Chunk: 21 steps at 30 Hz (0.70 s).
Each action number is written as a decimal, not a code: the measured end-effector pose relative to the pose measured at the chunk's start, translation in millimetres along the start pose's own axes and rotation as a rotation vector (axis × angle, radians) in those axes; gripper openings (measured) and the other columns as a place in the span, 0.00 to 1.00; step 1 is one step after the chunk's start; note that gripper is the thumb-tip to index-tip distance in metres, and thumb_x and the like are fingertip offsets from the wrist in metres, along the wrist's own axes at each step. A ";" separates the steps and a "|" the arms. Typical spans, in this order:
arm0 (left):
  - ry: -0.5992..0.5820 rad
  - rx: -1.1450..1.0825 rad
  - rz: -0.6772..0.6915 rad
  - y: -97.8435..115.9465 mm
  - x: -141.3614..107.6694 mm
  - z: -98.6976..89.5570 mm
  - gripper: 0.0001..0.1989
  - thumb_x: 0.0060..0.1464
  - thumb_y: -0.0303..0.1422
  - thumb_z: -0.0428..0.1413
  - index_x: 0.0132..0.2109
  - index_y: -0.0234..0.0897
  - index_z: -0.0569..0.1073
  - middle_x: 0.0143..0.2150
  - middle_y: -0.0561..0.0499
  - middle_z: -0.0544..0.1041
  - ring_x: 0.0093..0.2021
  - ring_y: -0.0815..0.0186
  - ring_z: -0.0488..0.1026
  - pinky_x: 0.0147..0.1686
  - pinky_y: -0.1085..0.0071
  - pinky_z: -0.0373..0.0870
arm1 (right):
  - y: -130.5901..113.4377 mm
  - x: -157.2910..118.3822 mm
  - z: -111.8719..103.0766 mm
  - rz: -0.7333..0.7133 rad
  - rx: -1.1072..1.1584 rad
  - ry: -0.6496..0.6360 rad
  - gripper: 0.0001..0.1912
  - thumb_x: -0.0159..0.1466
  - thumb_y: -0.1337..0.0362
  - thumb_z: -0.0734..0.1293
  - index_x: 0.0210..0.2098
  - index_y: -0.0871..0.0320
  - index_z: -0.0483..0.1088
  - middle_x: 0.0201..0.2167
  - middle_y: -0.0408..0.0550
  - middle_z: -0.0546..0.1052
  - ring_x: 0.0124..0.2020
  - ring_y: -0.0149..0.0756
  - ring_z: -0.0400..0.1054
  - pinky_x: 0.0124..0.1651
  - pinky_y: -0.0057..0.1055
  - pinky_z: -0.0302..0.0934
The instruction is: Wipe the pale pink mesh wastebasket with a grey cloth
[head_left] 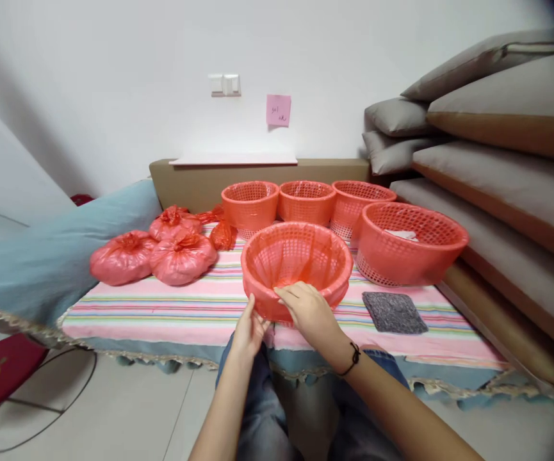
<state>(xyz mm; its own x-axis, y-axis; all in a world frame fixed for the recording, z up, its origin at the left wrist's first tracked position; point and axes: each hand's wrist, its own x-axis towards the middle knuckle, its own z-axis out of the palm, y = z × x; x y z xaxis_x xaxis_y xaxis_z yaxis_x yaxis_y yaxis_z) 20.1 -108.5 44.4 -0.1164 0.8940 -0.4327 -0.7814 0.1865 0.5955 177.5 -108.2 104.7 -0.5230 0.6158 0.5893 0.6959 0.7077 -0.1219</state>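
A red mesh basket (pixel 296 256) lined with a thin red plastic bag stands in front of me on a striped cloth (pixel 161 314). The liner is folded over its rim. My left hand (pixel 250 330) touches the near left outer side, low down, with its fingers apart and partly tucked under the rim. My right hand (pixel 308 314) rests over the near rim, its fingers pressed together on the bag's edge and its fingertips just inside. The wrist wears a thin black band.
Four more lined red baskets (pixel 250 208) stand behind and to the right. Several tied red bags (pixel 183 258) lie left. A folded grey cloth (pixel 394 312) is right of the basket. Cushions (pixel 502 173) are stacked at the right; a red stool (pixel 5 371) stands lower left.
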 end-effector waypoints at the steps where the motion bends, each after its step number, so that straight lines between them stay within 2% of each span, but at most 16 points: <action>1: 0.006 -0.009 -0.005 -3.9 2.3 -2.6 0.08 0.63 0.31 0.55 0.45 0.33 0.75 0.38 0.45 0.82 0.32 0.66 0.80 0.34 0.72 0.77 | 1.0 -3.1 1.8 0.009 -0.010 0.008 0.14 0.69 0.73 0.63 0.50 0.59 0.76 0.40 0.51 0.81 0.39 0.42 0.72 0.42 0.38 0.67; 3: 0.063 -0.019 -0.035 -15.5 7.4 -12.3 0.05 0.59 0.28 0.58 0.43 0.34 0.75 0.36 0.47 0.82 0.31 0.68 0.80 0.34 0.74 0.77 | 5.3 -10.7 1.5 0.015 -0.016 0.036 0.15 0.68 0.74 0.61 0.50 0.59 0.76 0.41 0.51 0.81 0.39 0.42 0.71 0.42 0.38 0.66; 5: 0.152 -0.009 -0.103 -31.1 11.7 -25.4 0.04 0.56 0.26 0.60 0.39 0.35 0.74 0.28 0.51 0.80 0.25 0.70 0.77 0.29 0.76 0.74 | 12.6 -17.9 -2.6 0.010 -0.006 0.060 0.16 0.68 0.74 0.60 0.49 0.59 0.76 0.41 0.52 0.81 0.40 0.42 0.70 0.44 0.39 0.66; 7: 0.211 0.006 -0.178 -45.8 13.5 -36.7 0.03 0.57 0.23 0.59 0.37 0.35 0.72 0.21 0.54 0.74 0.18 0.71 0.73 0.24 0.77 0.71 | 24.3 -24.5 -8.4 -0.003 0.014 0.073 0.18 0.68 0.75 0.59 0.49 0.58 0.76 0.41 0.51 0.81 0.41 0.42 0.71 0.49 0.42 0.65; 9: 0.224 0.000 -0.221 -54.3 12.9 -41.5 0.03 0.59 0.24 0.55 0.37 0.34 0.72 0.22 0.53 0.74 0.19 0.70 0.74 0.26 0.76 0.72 | 42.5 -31.2 -14.8 -0.017 0.027 0.089 0.19 0.68 0.75 0.57 0.49 0.56 0.76 0.42 0.50 0.82 0.44 0.41 0.71 0.57 0.46 0.61; 11: 0.183 -0.032 -0.217 -54.0 11.2 -38.0 0.06 0.64 0.28 0.52 0.39 0.34 0.73 0.29 0.47 0.79 0.27 0.67 0.79 0.33 0.74 0.75 | 67.0 -38.6 -22.0 -0.029 0.028 0.114 0.19 0.69 0.74 0.57 0.49 0.54 0.76 0.43 0.48 0.82 0.49 0.42 0.71 0.63 0.54 0.55; 13: 0.082 -0.086 -0.175 -47.4 9.7 -28.4 0.11 0.66 0.34 0.50 0.43 0.33 0.74 0.37 0.42 0.81 0.36 0.65 0.81 0.40 0.71 0.76 | 92.3 -45.8 -30.6 -0.019 0.019 0.133 0.18 0.70 0.71 0.57 0.49 0.52 0.76 0.43 0.48 0.82 0.54 0.44 0.69 0.66 0.61 0.49; 15: -0.026 -0.125 -0.129 -39.8 9.1 -17.0 0.14 0.66 0.39 0.50 0.45 0.34 0.74 0.40 0.42 0.81 0.38 0.64 0.81 0.43 0.68 0.76 | 109.6 -50.2 -40.1 0.015 0.004 0.136 0.17 0.71 0.68 0.57 0.50 0.50 0.76 0.47 0.48 0.81 0.59 0.47 0.66 0.67 0.66 0.46; 18: -0.087 -0.108 -0.083 -36.0 9.3 -3.9 0.11 0.63 0.39 0.56 0.42 0.35 0.74 0.35 0.46 0.79 0.33 0.65 0.79 0.40 0.68 0.76 | 105.3 -46.0 -49.9 0.066 -0.005 0.132 0.19 0.71 0.61 0.60 0.60 0.50 0.69 0.58 0.52 0.75 0.67 0.50 0.58 0.67 0.67 0.46; 20: -0.070 -0.084 -0.060 -38.8 9.4 1.7 0.08 0.58 0.36 0.61 0.40 0.36 0.73 0.32 0.50 0.78 0.30 0.67 0.78 0.38 0.70 0.76 | 84.5 -36.4 -47.6 0.045 0.024 0.108 0.26 0.71 0.58 0.62 0.67 0.53 0.61 0.62 0.55 0.71 0.68 0.50 0.56 0.68 0.63 0.48; 21: -0.053 -0.089 -0.046 -41.1 9.4 3.8 0.08 0.56 0.34 0.63 0.39 0.36 0.73 0.31 0.51 0.78 0.29 0.68 0.77 0.37 0.71 0.75 | 72.1 -30.7 -43.1 0.015 0.046 0.087 0.27 0.70 0.58 0.62 0.68 0.54 0.59 0.61 0.55 0.72 0.67 0.49 0.59 0.68 0.60 0.50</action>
<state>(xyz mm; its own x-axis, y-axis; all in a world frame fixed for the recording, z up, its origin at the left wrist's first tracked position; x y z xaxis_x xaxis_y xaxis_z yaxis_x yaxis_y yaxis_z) 53.5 -106.2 18.4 -0.0484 0.9060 -0.4206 -0.8367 0.1932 0.5125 264.9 -91.0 112.2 -0.4668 0.5952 0.6540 0.6788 0.7152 -0.1665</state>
